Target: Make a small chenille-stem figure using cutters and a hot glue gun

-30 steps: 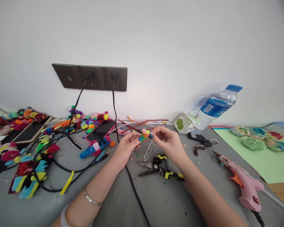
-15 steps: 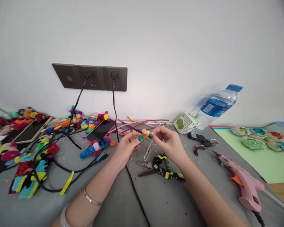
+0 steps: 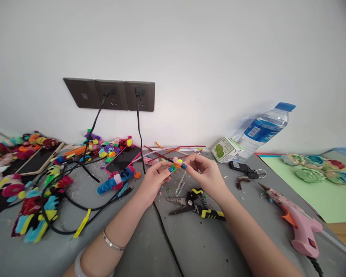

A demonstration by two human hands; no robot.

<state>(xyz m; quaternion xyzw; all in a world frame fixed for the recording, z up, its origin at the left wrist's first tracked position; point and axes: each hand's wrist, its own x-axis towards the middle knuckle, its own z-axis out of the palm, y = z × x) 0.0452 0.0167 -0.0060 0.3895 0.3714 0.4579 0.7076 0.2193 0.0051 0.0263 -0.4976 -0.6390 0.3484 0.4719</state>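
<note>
You pinch a small, rounded orange, yellow and green piece (image 3: 178,164) between your left hand (image 3: 155,179) and right hand (image 3: 207,176); black-and-yellow metal pliers (image 3: 190,203) lie nearer.

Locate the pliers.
Head view, right of centre: black-and-yellow pliers lie on the grey table, below the right hand, right of the black cable.

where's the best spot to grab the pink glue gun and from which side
Probably by the handle of the glue gun, from the near side: it lies on its side with the handle toward you, trigger facing left and nozzle pointing away.
</note>
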